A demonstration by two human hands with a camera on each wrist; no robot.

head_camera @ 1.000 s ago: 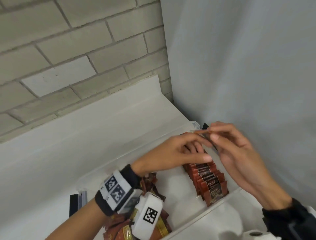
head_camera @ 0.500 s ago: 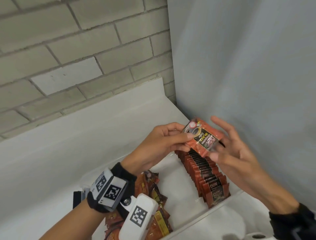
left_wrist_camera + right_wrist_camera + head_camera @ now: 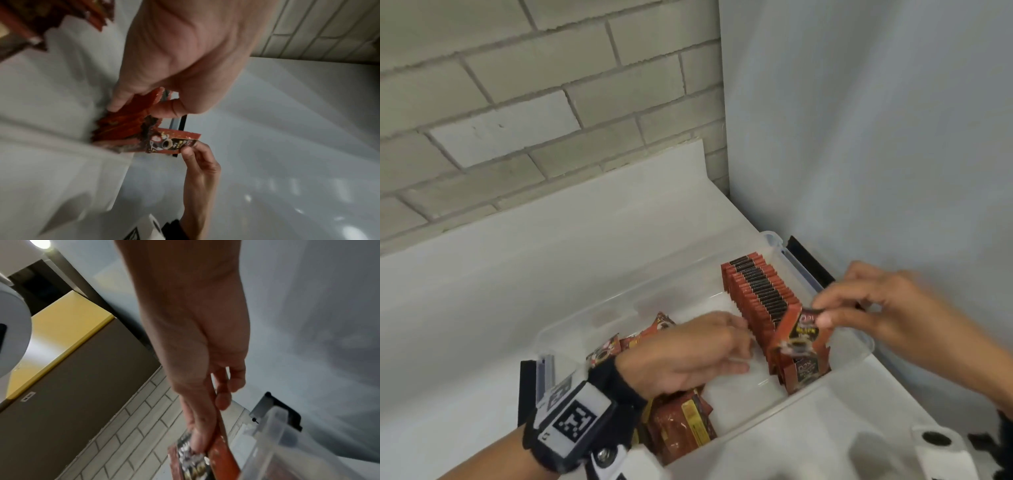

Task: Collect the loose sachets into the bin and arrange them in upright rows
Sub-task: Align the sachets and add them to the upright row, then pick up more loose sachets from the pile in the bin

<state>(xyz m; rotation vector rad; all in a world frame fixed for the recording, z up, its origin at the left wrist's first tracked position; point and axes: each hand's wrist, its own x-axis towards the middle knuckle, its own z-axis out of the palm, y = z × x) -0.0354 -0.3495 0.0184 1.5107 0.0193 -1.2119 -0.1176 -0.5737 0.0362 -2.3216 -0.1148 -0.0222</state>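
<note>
Your right hand (image 3: 876, 308) pinches 1 red coffee sachet (image 3: 799, 334) by its top edge, thumb and fingers clamped, tilted over the near end of the upright row (image 3: 760, 294) along the right wall of the clear plastic bin (image 3: 859, 337). Your left hand (image 3: 688, 353), fingers curled, touches the row's side. Loose sachets (image 3: 681, 425) lie heaped at the bin's left end.
</note>
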